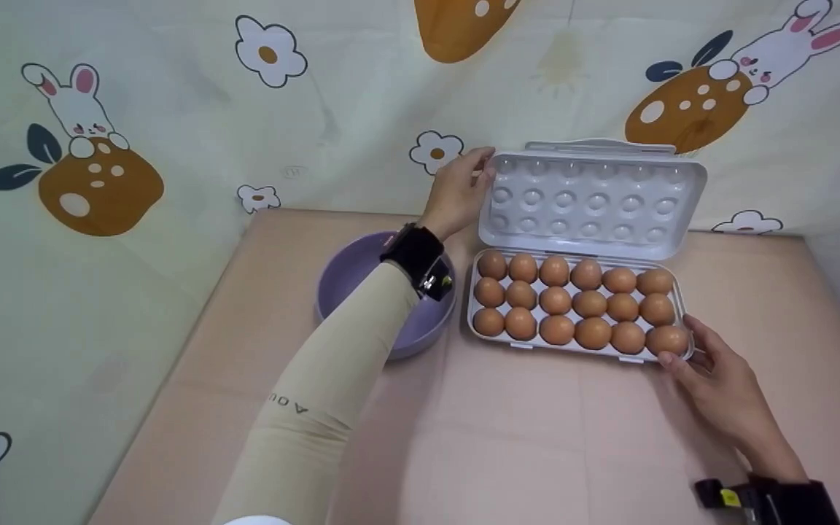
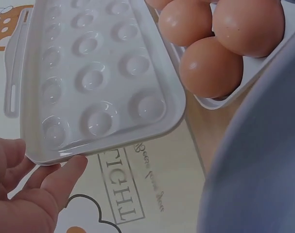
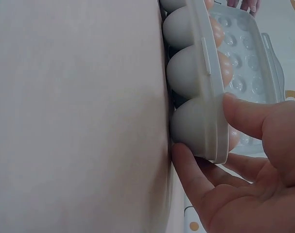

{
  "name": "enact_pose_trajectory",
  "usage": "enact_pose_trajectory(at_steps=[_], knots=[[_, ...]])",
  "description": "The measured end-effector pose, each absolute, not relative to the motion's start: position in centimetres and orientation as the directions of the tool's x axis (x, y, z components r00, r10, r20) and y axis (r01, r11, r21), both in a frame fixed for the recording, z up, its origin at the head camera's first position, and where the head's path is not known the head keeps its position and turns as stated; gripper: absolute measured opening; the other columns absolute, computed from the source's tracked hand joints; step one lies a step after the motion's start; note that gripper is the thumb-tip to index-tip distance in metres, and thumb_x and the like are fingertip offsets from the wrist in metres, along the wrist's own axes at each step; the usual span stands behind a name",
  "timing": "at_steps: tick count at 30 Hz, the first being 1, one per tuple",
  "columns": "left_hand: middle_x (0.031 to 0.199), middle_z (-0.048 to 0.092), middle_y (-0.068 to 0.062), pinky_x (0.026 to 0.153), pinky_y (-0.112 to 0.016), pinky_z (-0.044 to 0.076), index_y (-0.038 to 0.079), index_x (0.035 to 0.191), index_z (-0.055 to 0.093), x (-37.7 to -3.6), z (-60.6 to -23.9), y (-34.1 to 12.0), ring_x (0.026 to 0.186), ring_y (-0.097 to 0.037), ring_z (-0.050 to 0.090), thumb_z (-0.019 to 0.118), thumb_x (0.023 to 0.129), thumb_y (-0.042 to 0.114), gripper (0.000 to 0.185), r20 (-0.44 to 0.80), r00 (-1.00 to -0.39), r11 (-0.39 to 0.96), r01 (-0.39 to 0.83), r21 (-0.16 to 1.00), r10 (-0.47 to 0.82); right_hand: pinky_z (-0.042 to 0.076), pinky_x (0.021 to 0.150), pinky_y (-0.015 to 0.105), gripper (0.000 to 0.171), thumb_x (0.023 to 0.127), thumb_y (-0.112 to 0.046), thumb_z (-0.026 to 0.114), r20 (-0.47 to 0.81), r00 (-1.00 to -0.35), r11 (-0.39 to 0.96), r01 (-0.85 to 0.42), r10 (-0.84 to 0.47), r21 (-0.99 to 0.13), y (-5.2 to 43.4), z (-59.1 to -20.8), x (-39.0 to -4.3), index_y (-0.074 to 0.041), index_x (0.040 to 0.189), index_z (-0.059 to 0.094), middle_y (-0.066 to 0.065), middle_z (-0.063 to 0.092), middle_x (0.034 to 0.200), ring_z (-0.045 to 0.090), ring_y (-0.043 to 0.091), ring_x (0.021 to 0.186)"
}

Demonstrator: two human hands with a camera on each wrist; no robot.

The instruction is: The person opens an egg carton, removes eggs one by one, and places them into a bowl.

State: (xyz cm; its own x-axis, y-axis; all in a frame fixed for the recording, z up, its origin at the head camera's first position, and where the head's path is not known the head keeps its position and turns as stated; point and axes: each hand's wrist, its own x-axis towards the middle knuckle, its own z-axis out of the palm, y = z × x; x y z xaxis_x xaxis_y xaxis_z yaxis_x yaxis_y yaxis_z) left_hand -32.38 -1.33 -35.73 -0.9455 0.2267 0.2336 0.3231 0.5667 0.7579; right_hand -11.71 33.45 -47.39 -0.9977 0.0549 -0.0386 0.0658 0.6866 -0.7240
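Observation:
A white plastic egg tray [image 1: 470, 310] stands on the table with several brown eggs [image 1: 573, 299] filling its cups. Its dimpled lid [image 1: 588, 204] is raised upright behind it. My left hand [image 1: 484, 164] holds the lid's upper left corner; in the left wrist view its fingers [image 2: 64, 174] curl round the lid's [image 2: 98, 73] edge. My right hand [image 1: 679, 341] grips the tray's near right corner. The right wrist view shows the thumb [image 3: 244, 114] on the tray's [image 3: 205, 63] rim and a finger under its base.
A purple bowl [image 1: 347, 277] sits just left of the tray, under my left forearm. The pink table [image 1: 522, 437] runs into a corner hung with a rabbit-print cloth [image 1: 172, 109] behind and on the left.

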Motion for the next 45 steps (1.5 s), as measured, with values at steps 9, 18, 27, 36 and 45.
enact_pose_trajectory(at_steps=[9,18,27,36,45], knots=[[0.158,0.029,-0.008,0.116,-0.022,0.020,0.009,0.156,0.017,-32.8,-36.4,-1.2,0.145,-0.016,0.027,0.044,0.104,0.025,0.061,0.127,-0.939,0.621,0.309,0.720,0.319,0.039,0.098,0.061,0.086,0.094,-0.048,0.059,-0.031,-0.998,0.683,0.056,0.048,-0.728,33.3,-47.3,-11.7,-0.005,0.156,0.017,0.034,0.041,0.143,0.044,0.053,0.126],[0.159,0.026,-0.008,0.117,-0.027,0.020,0.009,0.157,0.005,-32.7,-36.8,-1.4,0.145,-0.019,0.026,0.038,0.105,0.029,0.065,-0.002,-0.937,0.683,0.252,0.685,0.348,0.038,0.098,0.062,0.087,0.093,-0.050,0.058,-0.058,-0.996,0.675,0.084,0.062,-0.733,33.3,-47.3,-11.7,-0.007,0.156,0.016,0.033,0.039,0.144,0.042,0.052,0.128],[0.159,0.028,-0.009,0.116,-0.031,0.025,0.009,0.156,0.006,-32.7,-37.3,-1.5,0.144,-0.021,0.031,0.036,0.105,0.032,0.064,-0.101,-0.932,0.720,0.196,0.666,0.348,0.039,0.099,0.060,0.088,0.094,-0.051,0.057,-0.056,-0.997,0.683,0.078,0.054,-0.727,33.2,-47.4,-11.5,-0.006,0.156,0.015,0.032,0.040,0.144,0.043,0.051,0.128],[0.157,0.031,-0.009,0.116,-0.030,0.025,0.007,0.156,0.012,-32.5,-37.2,-2.0,0.143,-0.021,0.033,0.041,0.103,0.031,0.064,-0.077,-0.921,0.728,0.249,0.639,0.383,0.040,0.097,0.058,0.086,0.093,-0.048,0.059,-0.031,-0.998,0.692,0.057,0.050,-0.720,33.2,-47.3,-11.4,-0.005,0.155,0.018,0.033,0.043,0.141,0.047,0.052,0.124],[0.154,0.038,-0.008,0.115,-0.031,0.027,0.011,0.154,0.027,-30.9,-36.0,-3.0,0.142,-0.021,0.035,0.049,0.101,0.030,0.061,0.021,-0.915,0.735,0.337,0.588,0.403,0.045,0.094,0.057,0.088,0.092,-0.051,0.060,-0.030,-0.998,0.712,0.065,0.061,-0.699,33.2,-47.1,-11.5,-0.007,0.156,0.018,0.030,0.035,0.149,0.047,0.051,0.124]])
